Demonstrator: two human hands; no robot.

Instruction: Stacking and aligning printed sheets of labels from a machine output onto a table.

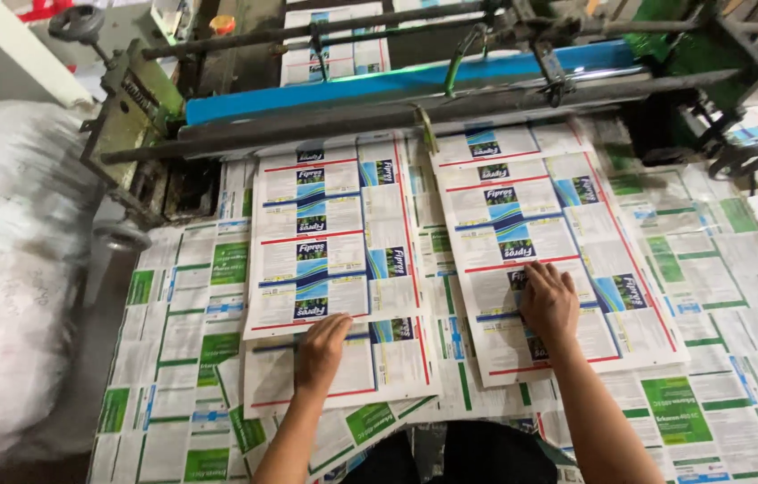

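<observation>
Both hands lie flat and open, gripping nothing: left hand [320,348] on the left sheet stack [334,242], right hand [549,303] on the right sheet stack [540,242], squaring them on the worktop [719,296] below the machine roller [397,85].

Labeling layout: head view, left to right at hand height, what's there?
White sack → green-printed sheets → left stack of blue-printed sheets with left hand → right stack with right hand → more green-printed sheets.

A grimy dark metal printing machine [415,99] with a blue roller [397,85] spans the rear. A bulky white plastic sack [12,269] stands left; green-and-white printed sheets [719,296] cover the table.
</observation>
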